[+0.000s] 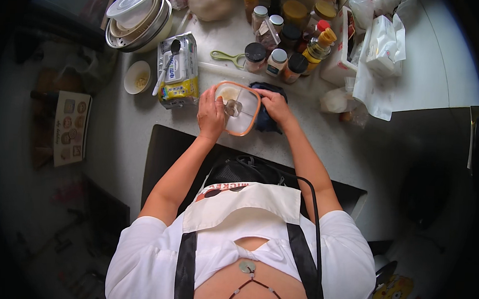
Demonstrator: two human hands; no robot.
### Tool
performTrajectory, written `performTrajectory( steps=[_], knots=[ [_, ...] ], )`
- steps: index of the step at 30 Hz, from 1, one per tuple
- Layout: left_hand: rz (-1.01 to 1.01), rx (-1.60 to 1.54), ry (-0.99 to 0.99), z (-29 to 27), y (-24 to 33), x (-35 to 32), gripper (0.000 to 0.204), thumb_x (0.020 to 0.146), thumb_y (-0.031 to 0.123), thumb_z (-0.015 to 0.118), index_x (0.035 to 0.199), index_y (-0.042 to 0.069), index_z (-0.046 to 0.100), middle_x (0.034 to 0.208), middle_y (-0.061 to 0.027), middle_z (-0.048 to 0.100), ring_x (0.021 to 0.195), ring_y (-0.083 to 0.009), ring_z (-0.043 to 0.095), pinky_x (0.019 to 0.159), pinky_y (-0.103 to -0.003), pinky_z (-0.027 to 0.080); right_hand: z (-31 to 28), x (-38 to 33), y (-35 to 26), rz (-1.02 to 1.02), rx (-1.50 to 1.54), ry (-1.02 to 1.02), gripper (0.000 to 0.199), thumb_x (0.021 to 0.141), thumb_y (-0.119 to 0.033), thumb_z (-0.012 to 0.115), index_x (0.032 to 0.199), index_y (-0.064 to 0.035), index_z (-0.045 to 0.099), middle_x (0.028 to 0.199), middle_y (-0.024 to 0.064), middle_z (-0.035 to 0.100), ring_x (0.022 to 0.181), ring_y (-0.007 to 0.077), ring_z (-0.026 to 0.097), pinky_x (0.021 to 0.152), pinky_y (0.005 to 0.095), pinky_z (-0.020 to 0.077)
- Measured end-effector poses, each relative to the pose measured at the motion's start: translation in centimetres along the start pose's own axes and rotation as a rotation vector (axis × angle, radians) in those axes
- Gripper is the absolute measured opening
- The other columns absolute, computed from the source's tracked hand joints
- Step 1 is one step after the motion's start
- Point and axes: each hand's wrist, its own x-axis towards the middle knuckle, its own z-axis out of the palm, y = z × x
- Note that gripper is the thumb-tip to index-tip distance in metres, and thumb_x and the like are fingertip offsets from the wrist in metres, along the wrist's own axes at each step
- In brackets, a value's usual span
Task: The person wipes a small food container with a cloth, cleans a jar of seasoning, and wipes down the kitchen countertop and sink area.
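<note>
Above the counter's near edge I hold a clear seasoning box (246,108) with an orange rim and white dividers inside. Pale contents show in one compartment, and a small clear square piece (233,108) sits near its middle. My left hand (211,115) grips the left side, its thumb reaching over the rim. On the far right corner my right hand (274,106) is closed, fingers partly hidden. Just under and beside that hand lies a dark blue cloth (267,117). What fills the other compartments I cannot make out.
Left of the box are a packet of wipes (178,72) with a spoon (174,47) on it, a white bowl (137,77) and stacked basins (141,19). Several jars (255,55) and a green peeler (227,56) stand or lie behind. A tissue pack (382,46) is at right.
</note>
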Motion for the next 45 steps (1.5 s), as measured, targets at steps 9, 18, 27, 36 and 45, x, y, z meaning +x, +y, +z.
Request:
performTrajectory(
  steps=[9,18,27,36,45],
  knots=[
    [0.202,-0.175,-0.146,-1.2,-0.7,0.9,0.035,0.088,0.017,0.044,0.120,0.004,0.044,0.105,-0.0163,0.055,0.095,-0.0316,0.054,0.079,-0.036,0.044,-2.4,-0.2,0.2,0.086,-0.339,-0.047,0.028,0.069,-0.006,0.043,0.083,-0.0055,0.067,0.078,0.0132,0.064,0.074,0.0219,0.061,0.070,0.0288,0.0463],
    [0.580,-0.277,-0.394,-0.5,-1.6,5.5,0.046,0.081,0.008,0.052,0.125,0.006,0.038,0.097,-0.0134,0.058,0.087,-0.0303,0.056,0.073,-0.035,0.046,-1.9,-0.6,-0.5,-0.046,-0.111,0.371,0.030,0.073,-0.008,0.041,0.092,-0.0070,0.064,0.075,0.0123,0.063,0.070,0.0184,0.061,0.067,0.0281,0.0460],
    [0.788,-0.091,-0.419,0.4,-2.1,7.9,0.029,0.077,0.010,0.056,0.106,0.008,0.053,0.092,-0.0092,0.059,0.083,-0.0260,0.056,0.071,-0.035,0.045,1.9,-6.3,-0.6,-0.007,-0.274,0.482,0.028,0.071,-0.005,0.041,0.087,-0.0076,0.065,0.081,0.0135,0.063,0.079,0.0232,0.061,0.073,0.0303,0.0456],
    [0.389,-0.243,-0.213,-3.0,-3.7,3.4,0.029,0.079,0.010,0.055,0.107,0.005,0.049,0.096,-0.0123,0.053,0.081,-0.0272,0.055,0.068,-0.036,0.045,0.2,-6.1,-5.3,0.031,-0.185,0.518,0.024,0.075,-0.003,0.044,0.089,-0.0032,0.063,0.088,0.0114,0.064,0.085,0.0197,0.060,0.077,0.0264,0.0436],
    [0.094,-0.295,-0.315,-3.4,-4.3,-0.5,0.028,0.087,0.014,0.044,0.114,0.007,0.046,0.091,-0.0149,0.050,0.079,-0.0340,0.053,0.067,-0.039,0.044,1.9,-3.9,-5.2,-0.094,-0.524,0.123,0.033,0.078,-0.021,0.055,0.109,-0.0116,0.056,0.108,0.0091,0.057,0.093,0.0290,0.054,0.081,0.0354,0.0424]
  ],
)
